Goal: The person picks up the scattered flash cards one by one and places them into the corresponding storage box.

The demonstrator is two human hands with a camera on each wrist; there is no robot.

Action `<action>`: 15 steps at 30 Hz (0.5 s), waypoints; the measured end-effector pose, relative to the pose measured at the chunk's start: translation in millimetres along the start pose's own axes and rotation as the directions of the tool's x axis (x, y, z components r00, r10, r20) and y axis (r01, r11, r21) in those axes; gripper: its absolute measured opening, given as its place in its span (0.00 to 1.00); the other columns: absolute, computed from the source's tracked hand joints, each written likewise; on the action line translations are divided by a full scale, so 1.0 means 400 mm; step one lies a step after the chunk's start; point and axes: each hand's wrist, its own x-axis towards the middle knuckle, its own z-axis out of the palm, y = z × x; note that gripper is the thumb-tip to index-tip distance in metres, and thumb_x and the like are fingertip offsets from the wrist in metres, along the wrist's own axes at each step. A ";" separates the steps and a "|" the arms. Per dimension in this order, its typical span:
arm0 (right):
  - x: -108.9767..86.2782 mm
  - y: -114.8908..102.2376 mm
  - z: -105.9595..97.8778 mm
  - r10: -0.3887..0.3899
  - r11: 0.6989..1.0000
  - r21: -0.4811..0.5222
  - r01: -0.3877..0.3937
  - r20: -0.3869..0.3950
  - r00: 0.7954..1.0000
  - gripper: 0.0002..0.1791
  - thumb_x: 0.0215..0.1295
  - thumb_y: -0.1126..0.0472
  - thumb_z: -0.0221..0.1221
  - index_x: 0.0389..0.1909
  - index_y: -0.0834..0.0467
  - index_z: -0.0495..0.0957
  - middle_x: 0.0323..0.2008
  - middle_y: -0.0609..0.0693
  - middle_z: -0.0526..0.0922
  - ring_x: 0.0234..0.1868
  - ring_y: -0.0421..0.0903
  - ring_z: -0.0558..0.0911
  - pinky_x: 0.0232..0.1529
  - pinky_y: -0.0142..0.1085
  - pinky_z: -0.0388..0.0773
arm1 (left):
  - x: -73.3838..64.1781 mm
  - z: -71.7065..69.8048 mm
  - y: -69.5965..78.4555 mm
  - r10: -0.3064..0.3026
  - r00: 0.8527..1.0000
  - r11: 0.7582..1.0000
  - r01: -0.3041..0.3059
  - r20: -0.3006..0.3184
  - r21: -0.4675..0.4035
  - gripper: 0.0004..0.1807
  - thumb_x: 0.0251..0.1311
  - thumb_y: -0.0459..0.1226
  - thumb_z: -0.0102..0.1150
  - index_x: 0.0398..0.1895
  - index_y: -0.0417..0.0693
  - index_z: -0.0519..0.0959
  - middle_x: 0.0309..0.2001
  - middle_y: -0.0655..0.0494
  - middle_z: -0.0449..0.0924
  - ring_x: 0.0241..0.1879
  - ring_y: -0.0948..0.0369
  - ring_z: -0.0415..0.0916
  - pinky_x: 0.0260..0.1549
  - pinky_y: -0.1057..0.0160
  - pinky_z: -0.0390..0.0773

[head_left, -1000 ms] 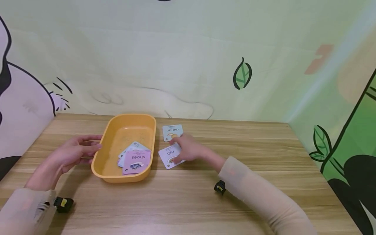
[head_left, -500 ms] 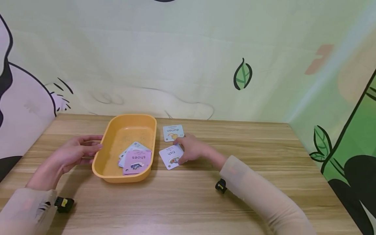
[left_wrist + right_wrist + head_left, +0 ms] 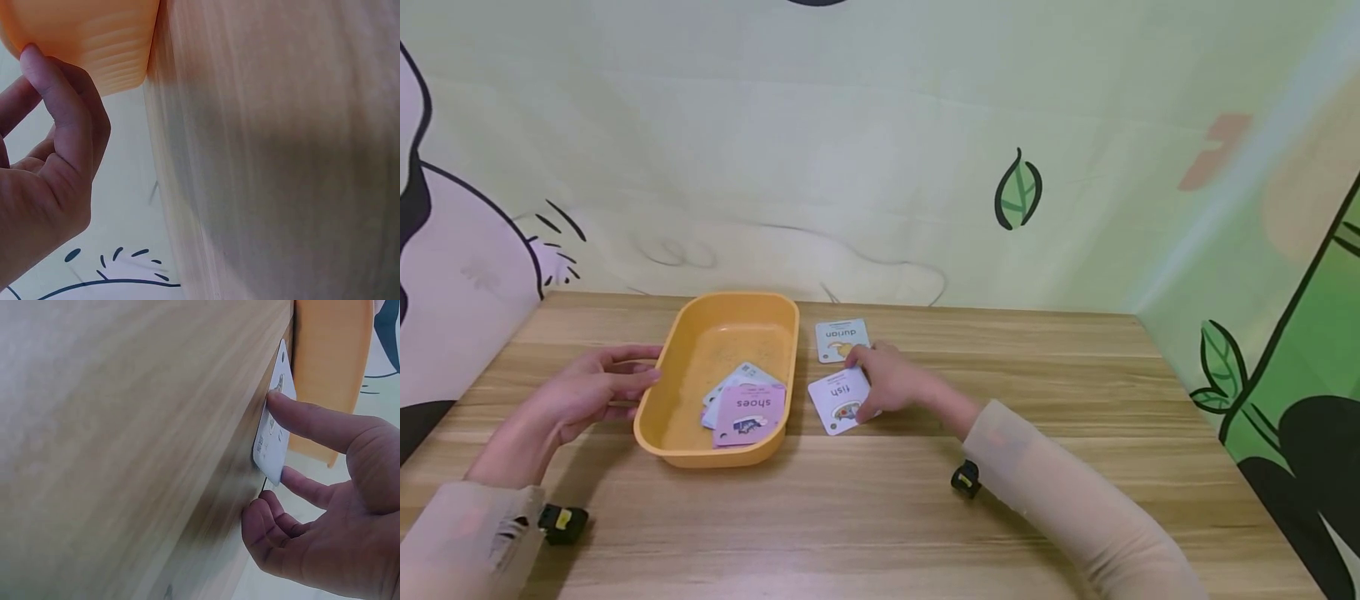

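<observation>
In the head view, my left hand (image 3: 598, 387) rests its fingertips against the left side of an orange tray (image 3: 651, 450). The left wrist view shows a fingertip (image 3: 34, 59) touching the tray's outer wall (image 3: 119, 47). Inside the tray lies a pink "shoes" card (image 3: 748, 408) over several pale cards (image 3: 741, 375). To the right of the tray, my right hand (image 3: 891, 383) pinches a white "fish" card (image 3: 837, 396) by its edges, thumb (image 3: 312, 419) on one side and a finger at its far corner. Just behind is a blue "durian" card (image 3: 837, 333), partly covered by that hand.
The wooden table (image 3: 880, 517) carries everything and ends at a wall with a printed cloth (image 3: 865, 150) behind it. Small black cameras (image 3: 563, 523) are fastened at both sleeves.
My right hand has shifted slightly right, and the "fish" card has turned and slid a little with it. My left hand and the tray stay in place.
</observation>
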 end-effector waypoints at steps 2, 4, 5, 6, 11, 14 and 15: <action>-0.001 0.000 0.001 -0.003 1.000 0.019 0.003 -0.003 1.000 0.40 0.45 0.65 0.81 0.60 0.61 0.72 0.47 0.56 0.71 0.47 0.50 0.72 0.51 0.40 0.72 | -0.001 0.001 0.001 -0.003 1.000 1.000 0.003 -0.002 0.003 0.39 0.77 0.39 0.55 0.79 0.28 0.48 0.58 0.49 0.77 0.44 0.60 0.83 0.44 0.57 0.85; -0.002 0.000 0.003 -0.001 0.999 0.041 0.001 -0.005 1.000 0.40 0.46 0.67 0.80 0.60 0.61 0.70 0.47 0.56 0.70 0.47 0.50 0.72 0.51 0.40 0.73 | -0.002 0.001 0.002 -0.005 1.000 1.000 0.005 -0.004 0.009 0.39 0.77 0.40 0.54 0.79 0.28 0.47 0.59 0.48 0.76 0.44 0.60 0.83 0.44 0.57 0.85; -0.002 0.000 0.003 0.000 0.999 0.051 0.001 -0.008 1.000 0.40 0.46 0.67 0.80 0.60 0.61 0.70 0.47 0.56 0.70 0.47 0.50 0.73 0.51 0.40 0.73 | -0.003 0.002 0.003 -0.006 1.000 1.000 0.006 -0.006 0.012 0.39 0.77 0.40 0.54 0.79 0.28 0.48 0.60 0.47 0.75 0.44 0.60 0.82 0.44 0.57 0.85; -0.003 0.000 0.003 0.002 0.998 0.062 -0.001 -0.010 1.000 0.40 0.46 0.68 0.79 0.60 0.62 0.70 0.47 0.57 0.70 0.47 0.50 0.73 0.51 0.40 0.73 | -0.003 0.002 0.003 -0.007 1.000 1.000 0.007 -0.007 0.012 0.39 0.77 0.40 0.54 0.79 0.28 0.48 0.60 0.47 0.75 0.44 0.60 0.82 0.44 0.57 0.85; -0.007 -0.003 0.001 0.007 0.995 0.101 -0.006 -0.010 1.000 0.38 0.50 0.71 0.77 0.61 0.61 0.68 0.48 0.57 0.72 0.48 0.50 0.75 0.51 0.40 0.75 | -0.003 0.002 0.004 -0.014 1.000 1.000 0.014 -0.015 0.016 0.39 0.77 0.40 0.55 0.79 0.29 0.48 0.62 0.45 0.73 0.44 0.60 0.82 0.44 0.57 0.85; -0.009 -0.003 0.000 0.001 0.992 0.127 -0.001 -0.006 1.000 0.37 0.52 0.72 0.75 0.61 0.61 0.68 0.48 0.56 0.76 0.48 0.50 0.77 0.49 0.39 0.77 | -0.003 0.002 0.005 -0.017 1.000 1.000 0.018 -0.018 0.021 0.40 0.77 0.40 0.55 0.79 0.29 0.48 0.62 0.45 0.74 0.45 0.60 0.82 0.44 0.57 0.85; -0.010 -0.002 0.000 -0.001 0.991 0.134 0.002 -0.007 1.000 0.36 0.52 0.73 0.74 0.61 0.61 0.68 0.47 0.56 0.76 0.47 0.50 0.77 0.48 0.38 0.77 | -0.003 0.002 0.005 -0.020 1.000 1.000 0.020 -0.019 0.021 0.40 0.77 0.41 0.55 0.79 0.29 0.48 0.61 0.45 0.74 0.45 0.60 0.82 0.45 0.57 0.85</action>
